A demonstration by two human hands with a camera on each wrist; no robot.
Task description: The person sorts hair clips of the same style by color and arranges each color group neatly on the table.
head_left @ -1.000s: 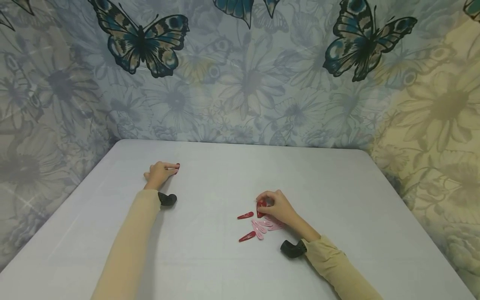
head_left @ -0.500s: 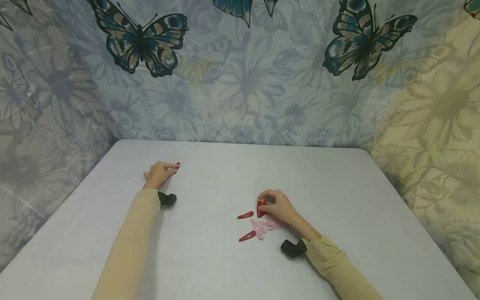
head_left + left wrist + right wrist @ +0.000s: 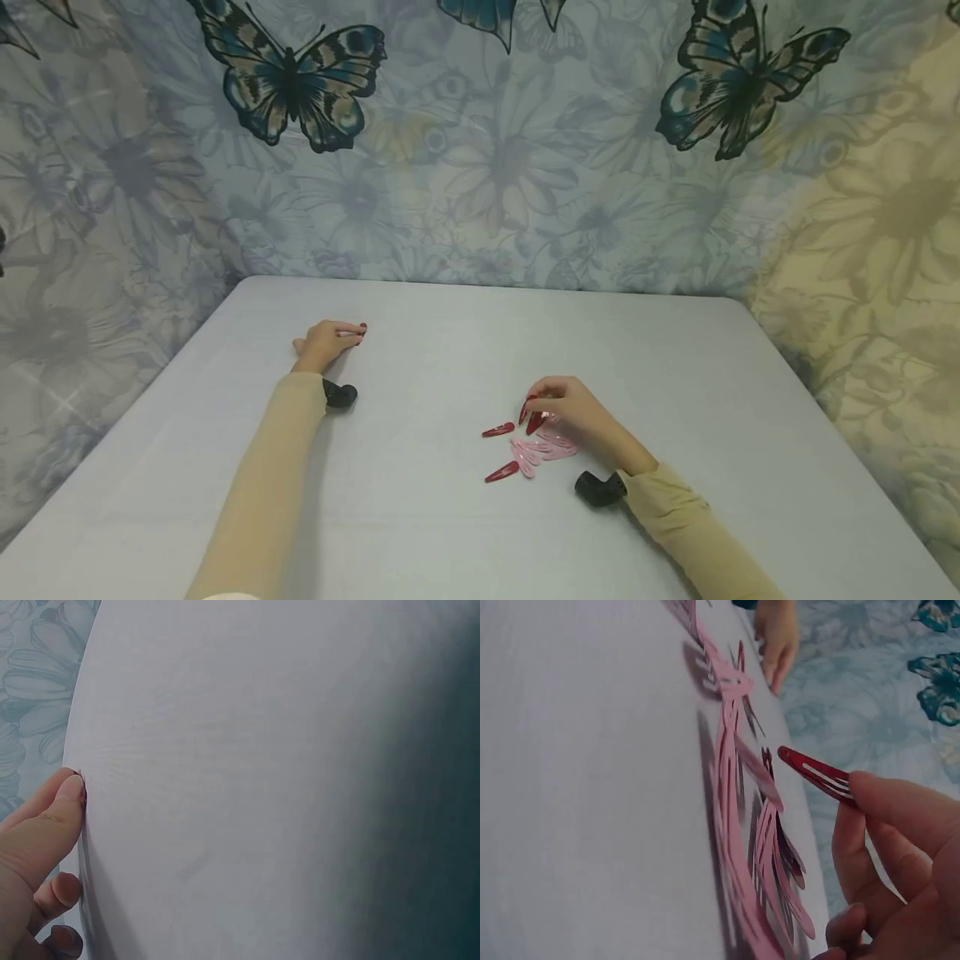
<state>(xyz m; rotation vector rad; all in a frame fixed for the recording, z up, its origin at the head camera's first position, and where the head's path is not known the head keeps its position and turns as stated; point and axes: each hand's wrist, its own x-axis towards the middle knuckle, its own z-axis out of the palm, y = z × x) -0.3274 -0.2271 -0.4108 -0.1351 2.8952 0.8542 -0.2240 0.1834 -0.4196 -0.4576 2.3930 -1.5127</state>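
My right hand (image 3: 572, 407) pinches a red snap hair clip (image 3: 814, 772) between thumb and fingers, its narrow end pointing away from the hand in the right wrist view. Below the hand lies a pile of pink snap hair clips (image 3: 553, 445), with another red clip (image 3: 536, 423) beside it. Two more red clips lie just left of the pile, one farther back (image 3: 498, 430) and one nearer (image 3: 502, 472). Far left, my left hand (image 3: 324, 345) rests low at the table, thumb and finger pinching a small red clip (image 3: 363, 326), mostly hidden by the fingertips in the left wrist view.
The white table (image 3: 420, 517) reaches back to a wall covering (image 3: 495, 208) printed with flowers and butterflies. Dark wrist cameras (image 3: 600, 489) sit on both wrists, the right one close to the pink clips.
My right hand has lifted slightly and tilted the red clip, which now shows apart from the red clip beside it. The left hand keeps its place; the head view has shifted a little.
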